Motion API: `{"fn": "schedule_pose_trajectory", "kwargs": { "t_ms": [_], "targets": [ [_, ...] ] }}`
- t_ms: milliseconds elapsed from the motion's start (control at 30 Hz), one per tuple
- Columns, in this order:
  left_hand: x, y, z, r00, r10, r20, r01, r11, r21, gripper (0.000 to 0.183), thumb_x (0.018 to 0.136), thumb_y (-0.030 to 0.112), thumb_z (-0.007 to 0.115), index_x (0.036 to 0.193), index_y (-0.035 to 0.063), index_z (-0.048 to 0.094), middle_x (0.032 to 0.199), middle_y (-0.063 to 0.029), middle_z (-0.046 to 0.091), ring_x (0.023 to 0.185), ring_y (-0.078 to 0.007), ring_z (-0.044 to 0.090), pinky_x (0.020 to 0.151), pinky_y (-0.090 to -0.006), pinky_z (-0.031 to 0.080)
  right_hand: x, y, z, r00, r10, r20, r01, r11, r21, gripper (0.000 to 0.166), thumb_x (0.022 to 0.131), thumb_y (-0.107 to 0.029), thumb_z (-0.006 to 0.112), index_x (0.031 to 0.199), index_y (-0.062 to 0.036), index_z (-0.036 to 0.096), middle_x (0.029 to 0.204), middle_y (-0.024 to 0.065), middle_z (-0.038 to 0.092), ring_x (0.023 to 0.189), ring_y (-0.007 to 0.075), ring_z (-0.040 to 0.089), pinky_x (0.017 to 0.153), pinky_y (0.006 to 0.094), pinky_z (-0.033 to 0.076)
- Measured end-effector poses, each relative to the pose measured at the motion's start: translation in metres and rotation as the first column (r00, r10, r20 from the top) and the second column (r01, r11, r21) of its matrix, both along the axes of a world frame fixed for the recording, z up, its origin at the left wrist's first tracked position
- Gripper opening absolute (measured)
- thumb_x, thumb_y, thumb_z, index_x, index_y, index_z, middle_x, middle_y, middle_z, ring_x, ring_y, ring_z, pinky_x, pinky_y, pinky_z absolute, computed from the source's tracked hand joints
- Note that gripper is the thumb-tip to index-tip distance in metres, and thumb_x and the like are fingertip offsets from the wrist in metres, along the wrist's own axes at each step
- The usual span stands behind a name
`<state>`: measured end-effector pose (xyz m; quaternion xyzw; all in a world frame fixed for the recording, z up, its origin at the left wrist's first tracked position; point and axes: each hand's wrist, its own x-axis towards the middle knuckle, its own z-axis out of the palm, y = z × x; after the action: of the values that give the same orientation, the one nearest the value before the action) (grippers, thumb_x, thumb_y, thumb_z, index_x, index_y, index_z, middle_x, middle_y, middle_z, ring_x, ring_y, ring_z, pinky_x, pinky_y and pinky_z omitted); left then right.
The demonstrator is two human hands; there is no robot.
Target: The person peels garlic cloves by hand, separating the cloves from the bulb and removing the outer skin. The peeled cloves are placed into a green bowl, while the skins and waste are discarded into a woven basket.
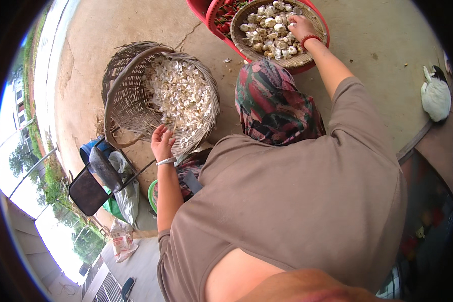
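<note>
My right hand point(303, 29) reaches into a shallow woven bamboo tray point(237, 23) of whole garlic bulbs point(270, 32). Something small and white shows at its fingertips; whether it is gripped is unclear. A red cord bracelet circles that wrist. My left hand point(162, 142) hovers by the near rim of a deep wicker basket point(126, 90), palm up, fingers slightly curled and apart, with nothing visible in them. Inside this tilted-looking basket lies a heap of loose garlic cloves and papery skins point(183, 96). Patterned cloth point(275, 102) covers my knee between the two containers.
Red peppers point(224, 27) fill part of the red plastic basket point(212, 19) under the tray. A black folding chair point(88, 194) and a blue bucket point(86, 151) stand at left. A printed sack point(121, 241) lies behind them. On the concrete at far right rests a black-and-white cat point(436, 96).
</note>
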<state>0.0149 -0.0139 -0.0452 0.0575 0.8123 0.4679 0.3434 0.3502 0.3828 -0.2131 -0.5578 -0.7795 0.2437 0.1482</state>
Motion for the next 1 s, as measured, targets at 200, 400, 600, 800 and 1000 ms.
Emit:
{"fn": "schedule_pose_trajectory", "kwargs": {
  "t_ms": [200,400,600,800,1000],
  "targets": [
    [0.011,0.016,0.008,0.998,-0.054,0.044,0.055,0.998,-0.036,0.024,0.074,0.01,0.056,0.097,0.0074,0.051,0.086,-0.0008,0.054,0.071,-0.0104,0.053,0.054,-0.0225,0.045,-0.023,0.008,-0.008,0.954,0.119,0.274,-0.155,0.982,0.111,0.038,0.077,-0.006,0.049,0.11,-0.0242,0.044,0.111,-0.0006,0.044,0.106,0.0206,0.038,0.083,0.0399,0.038],
    [0.027,0.028,0.01,0.977,-0.197,0.078,0.201,0.978,-0.051,0.023,0.075,0.011,0.054,0.097,0.0055,0.051,0.089,-0.0019,0.054,0.071,-0.0097,0.054,0.056,-0.0205,0.044,-0.039,0.018,0.009,0.808,0.331,0.487,-0.361,0.932,-0.035,0.049,0.072,0.003,0.047,0.112,-0.0258,0.042,0.107,0.0054,0.045,0.099,0.0231,0.046,0.081,0.0392,0.038],
    [0.027,0.033,0.009,0.969,-0.233,0.088,0.233,0.972,0.006,0.021,0.076,0.011,0.054,0.096,0.0047,0.051,0.086,-0.0038,0.057,0.07,-0.0101,0.055,0.056,-0.0204,0.045,-0.02,0.031,-0.009,0.942,0.248,0.226,-0.284,0.949,0.141,0.036,0.07,-0.006,0.052,0.105,-0.0132,0.047,0.09,0.0095,0.054,0.083,0.0247,0.053,0.071,0.0347,0.044],
    [0.035,0.039,0.026,0.965,-0.237,0.109,0.223,0.967,0.127,0.022,0.076,0.011,0.055,0.095,0.0008,0.052,0.08,-0.004,0.056,0.067,-0.0097,0.055,0.054,-0.0182,0.044,-0.026,0.013,0.07,0.628,-0.328,-0.706,-0.331,0.708,-0.624,0.023,0.076,-0.018,0.052,0.092,-0.0028,0.052,0.073,0.0039,0.057,0.06,0.0071,0.054,0.05,0.0166,0.045],
    [0.024,0.059,0.049,0.912,-0.398,-0.102,0.411,0.885,0.22,0.023,0.076,0.015,0.054,0.094,0.0007,0.052,0.08,-0.0036,0.057,0.069,-0.0095,0.055,0.056,-0.0188,0.042,-0.101,-0.053,0.198,0.53,0.006,-0.848,-0.76,0.448,-0.471,0.017,0.074,-0.015,0.048,0.084,-0.0028,0.053,0.074,0.006,0.058,0.053,0.0041,0.051,0.047,0.0147,0.042]
  ]
}}
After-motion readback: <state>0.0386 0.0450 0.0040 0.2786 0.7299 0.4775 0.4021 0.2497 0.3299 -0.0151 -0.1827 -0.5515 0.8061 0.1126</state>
